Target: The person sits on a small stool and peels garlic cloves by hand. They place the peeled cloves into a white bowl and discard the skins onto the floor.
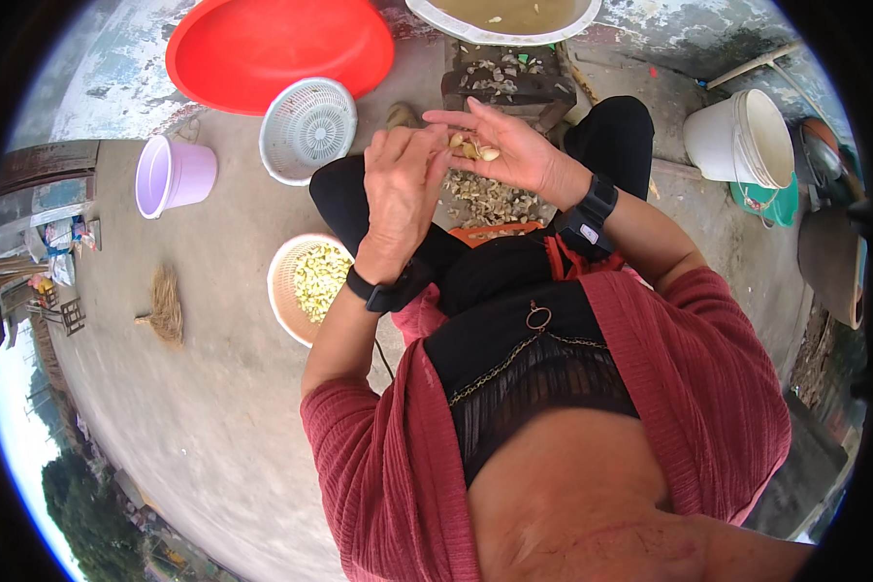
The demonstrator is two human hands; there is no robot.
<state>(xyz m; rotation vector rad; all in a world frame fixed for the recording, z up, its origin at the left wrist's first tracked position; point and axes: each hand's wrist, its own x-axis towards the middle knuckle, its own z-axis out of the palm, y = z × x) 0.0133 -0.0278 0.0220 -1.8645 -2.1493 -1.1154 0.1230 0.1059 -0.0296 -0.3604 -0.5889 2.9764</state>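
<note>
My right hand (513, 149) is turned palm up, with several pale pieces (469, 148) that look like garlic cloves lying on its fingers. Back upward, my left hand (404, 182) meets the right hand's fingertips; its own fingertips are bunched, and whether they pinch a piece is hidden. Below the hands, brownish peelings (491, 200) are heaped between my knees by an orange plastic rim (495, 231). Beside my left knee, a round basket (280, 291) holds many yellow-white pieces (321, 280). More scraps lie on a dark low stool (509, 80).
A white basin (465, 30) of cloudy water rests on the stool. A large red basin (276, 54) and a grey colander (308, 131) are at the upper left, a lilac bucket (189, 173) and a straw hand broom (166, 305) farther left. A white bucket (720, 138) stands at the right.
</note>
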